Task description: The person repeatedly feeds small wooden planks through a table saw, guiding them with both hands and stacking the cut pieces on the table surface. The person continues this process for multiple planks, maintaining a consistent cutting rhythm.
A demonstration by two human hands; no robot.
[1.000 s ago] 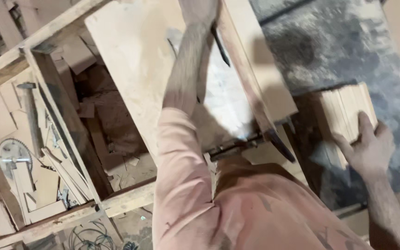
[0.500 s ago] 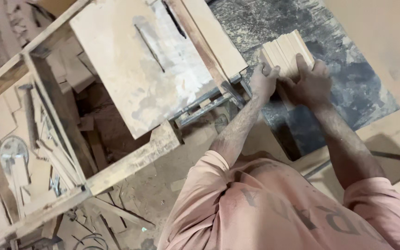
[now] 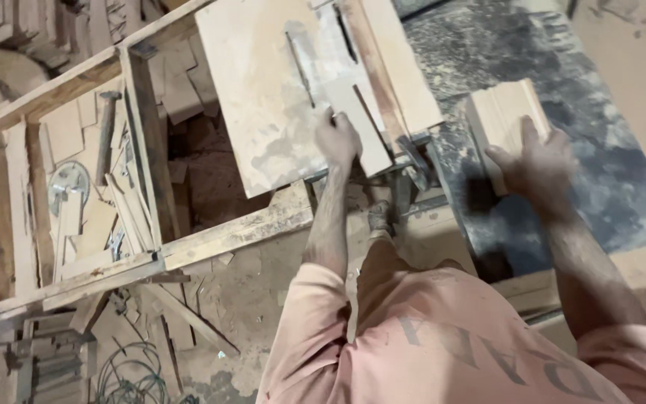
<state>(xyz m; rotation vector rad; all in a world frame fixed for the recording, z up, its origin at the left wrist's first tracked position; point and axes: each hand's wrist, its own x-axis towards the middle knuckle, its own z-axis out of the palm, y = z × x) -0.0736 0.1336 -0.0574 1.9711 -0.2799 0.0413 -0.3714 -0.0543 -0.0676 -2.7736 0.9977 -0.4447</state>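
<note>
- A pale, flat wooden strip [image 3: 359,123] lies on the dusty saw worktop [image 3: 263,112], beside the long fence board [image 3: 390,67].
- Left hand [image 3: 338,138], arm stretched forward, presses the strip's near end, fingers curled on it.
- Right hand [image 3: 536,161] rests on a stack of wooden pieces [image 3: 499,112], fingers spread over its near edge.

No packages, labels, signs or screens show anywhere around me. The nearest thing to print is the faded grey lettering across the chest of my pink shirt [image 3: 472,337], at the bottom of the view below my arms, large block letters, seen upside down and partly cut off by the frame edge.
</note>
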